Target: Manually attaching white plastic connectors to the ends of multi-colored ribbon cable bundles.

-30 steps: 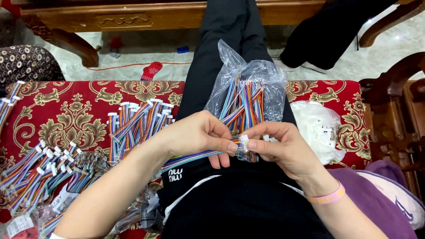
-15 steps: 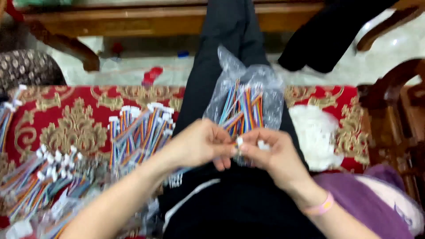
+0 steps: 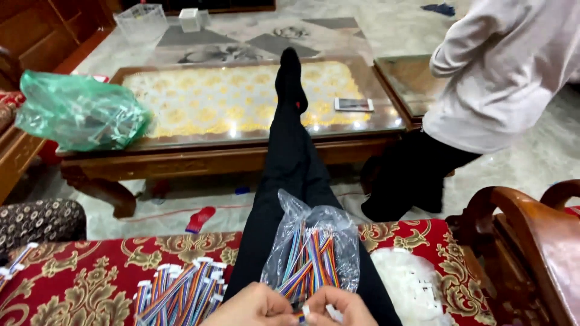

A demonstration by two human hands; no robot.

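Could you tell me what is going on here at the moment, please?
A seated person's left hand and right hand meet at the bottom of the view, pinching multicoloured ribbon cables with white plugs from a clear plastic bag on their lap. More such cables lie on the red patterned cushion. Another person in a white top bends nearby.

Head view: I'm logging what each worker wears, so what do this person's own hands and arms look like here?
Only the tops of the two hands show at the bottom edge: the left hand and the right hand. Both are bare, with no gloves and no rings visible. No sleeves, wrists or forearms are in the frame, so anything worn there cannot be told.
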